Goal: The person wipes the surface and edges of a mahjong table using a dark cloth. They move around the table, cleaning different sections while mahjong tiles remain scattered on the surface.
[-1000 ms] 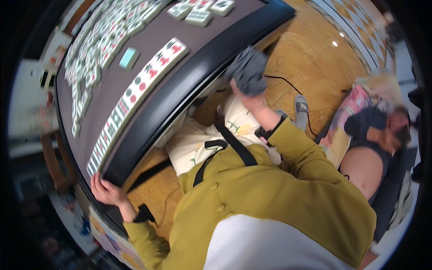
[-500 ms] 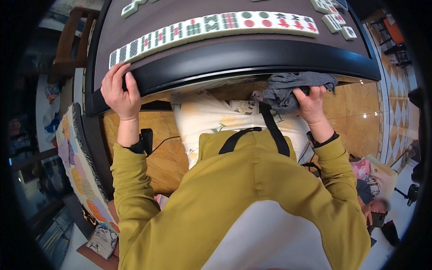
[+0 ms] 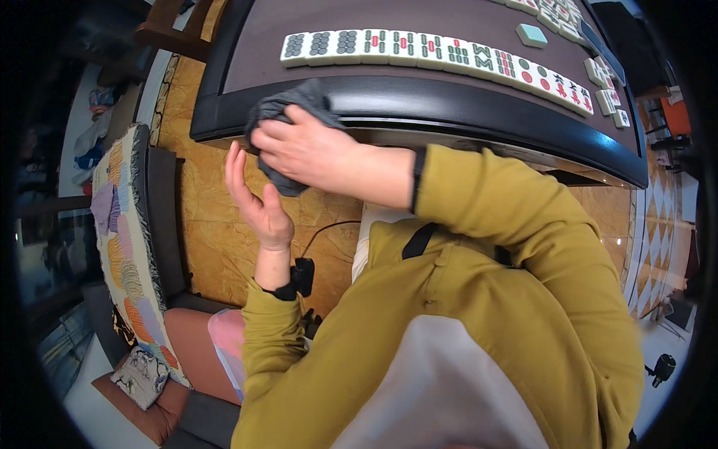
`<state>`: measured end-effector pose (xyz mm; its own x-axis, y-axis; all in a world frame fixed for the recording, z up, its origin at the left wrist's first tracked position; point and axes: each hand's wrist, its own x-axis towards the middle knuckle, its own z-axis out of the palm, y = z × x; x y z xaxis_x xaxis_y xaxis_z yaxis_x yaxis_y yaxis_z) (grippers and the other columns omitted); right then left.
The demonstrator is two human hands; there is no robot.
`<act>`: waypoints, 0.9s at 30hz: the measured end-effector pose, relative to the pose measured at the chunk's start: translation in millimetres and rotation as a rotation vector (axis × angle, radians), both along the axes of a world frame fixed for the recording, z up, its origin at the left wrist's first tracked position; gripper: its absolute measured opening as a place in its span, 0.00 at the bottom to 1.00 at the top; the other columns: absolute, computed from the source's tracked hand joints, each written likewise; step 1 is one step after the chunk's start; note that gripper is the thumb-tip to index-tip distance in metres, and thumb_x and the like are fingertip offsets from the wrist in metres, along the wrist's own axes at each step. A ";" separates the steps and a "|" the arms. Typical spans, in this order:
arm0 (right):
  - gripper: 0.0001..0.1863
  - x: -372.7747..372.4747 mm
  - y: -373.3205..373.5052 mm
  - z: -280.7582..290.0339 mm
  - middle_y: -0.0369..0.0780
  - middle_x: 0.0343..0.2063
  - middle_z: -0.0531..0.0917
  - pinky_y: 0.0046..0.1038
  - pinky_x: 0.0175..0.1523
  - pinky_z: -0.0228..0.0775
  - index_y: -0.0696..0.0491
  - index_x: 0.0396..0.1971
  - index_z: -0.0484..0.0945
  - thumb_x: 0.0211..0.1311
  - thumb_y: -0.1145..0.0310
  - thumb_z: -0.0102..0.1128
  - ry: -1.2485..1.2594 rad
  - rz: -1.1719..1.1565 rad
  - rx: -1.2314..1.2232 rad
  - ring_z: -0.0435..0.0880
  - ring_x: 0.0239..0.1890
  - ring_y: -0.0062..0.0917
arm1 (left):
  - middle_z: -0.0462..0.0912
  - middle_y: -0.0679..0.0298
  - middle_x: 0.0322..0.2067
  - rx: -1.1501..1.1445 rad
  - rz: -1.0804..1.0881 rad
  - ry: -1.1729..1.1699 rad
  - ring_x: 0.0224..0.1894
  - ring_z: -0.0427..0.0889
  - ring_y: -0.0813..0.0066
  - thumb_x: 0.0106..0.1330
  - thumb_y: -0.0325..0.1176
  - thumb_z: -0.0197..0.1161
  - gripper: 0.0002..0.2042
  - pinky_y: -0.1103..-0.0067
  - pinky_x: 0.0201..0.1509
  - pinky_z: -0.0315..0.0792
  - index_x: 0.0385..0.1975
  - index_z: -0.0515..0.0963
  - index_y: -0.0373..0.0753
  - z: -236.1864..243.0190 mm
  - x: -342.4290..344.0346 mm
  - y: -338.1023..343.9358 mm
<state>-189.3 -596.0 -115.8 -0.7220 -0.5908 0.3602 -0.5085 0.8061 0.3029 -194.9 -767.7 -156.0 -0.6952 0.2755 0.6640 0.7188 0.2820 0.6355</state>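
My right hand (image 3: 307, 150) reaches across my body to the left and grips a dark grey cloth (image 3: 288, 105), pressed against the black padded rim (image 3: 464, 112) of a mahjong table. My left hand (image 3: 254, 202) is raised just below it, palm open and fingers apart, holding nothing, close to the hanging end of the cloth. On the table's brown top a long row of mahjong tiles (image 3: 434, 56) lies face up along the near edge. A single pale green tile (image 3: 531, 34) lies behind the row.
More tiles (image 3: 606, 82) run along the table's right side. A sofa with a patterned throw (image 3: 123, 247) and cushions (image 3: 142, 378) stands at the left. A black cable (image 3: 321, 232) lies on the tan marble floor (image 3: 202, 224). A wooden chair (image 3: 168, 30) stands at the upper left.
My right hand has carried the cloth from the right part of the rim over to its left corner. My left hand has let go of the rim and now hangs open below.
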 end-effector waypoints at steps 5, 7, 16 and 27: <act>0.10 -29.9 -18.9 8.8 0.29 0.41 0.76 0.30 0.49 0.62 0.44 0.38 0.84 0.58 0.60 0.63 0.071 0.058 -0.143 0.74 0.51 0.22 | 0.50 0.45 0.76 -0.112 0.105 -0.038 0.78 0.48 0.45 0.71 0.37 0.56 0.35 0.58 0.79 0.46 0.75 0.52 0.32 -14.5 -1.5 -5.8; 0.15 -14.7 10.0 10.2 0.33 0.45 0.78 0.31 0.51 0.65 0.45 0.44 0.79 0.55 0.61 0.64 0.164 0.121 -0.240 0.76 0.54 0.25 | 0.51 0.47 0.77 -0.175 0.041 0.098 0.79 0.46 0.45 0.64 0.29 0.59 0.39 0.54 0.79 0.41 0.76 0.52 0.34 -9.9 -7.2 8.8; 0.40 151.1 153.0 41.6 0.42 0.62 0.74 0.42 0.56 0.70 0.49 0.54 0.76 0.29 0.77 0.74 -0.193 -0.314 -0.291 0.72 0.66 0.43 | 0.74 0.53 0.65 -0.322 -0.458 0.436 0.70 0.70 0.62 0.55 0.36 0.70 0.29 0.65 0.73 0.55 0.60 0.75 0.41 27.7 46.1 134.2; 0.28 60.2 63.4 39.5 0.44 0.56 0.78 0.40 0.52 0.68 0.52 0.56 0.75 0.49 0.76 0.63 -0.155 -0.199 -0.347 0.78 0.58 0.39 | 0.76 0.57 0.63 -0.450 -0.217 0.432 0.67 0.74 0.66 0.59 0.29 0.63 0.23 0.61 0.70 0.62 0.57 0.76 0.46 26.8 -21.9 41.0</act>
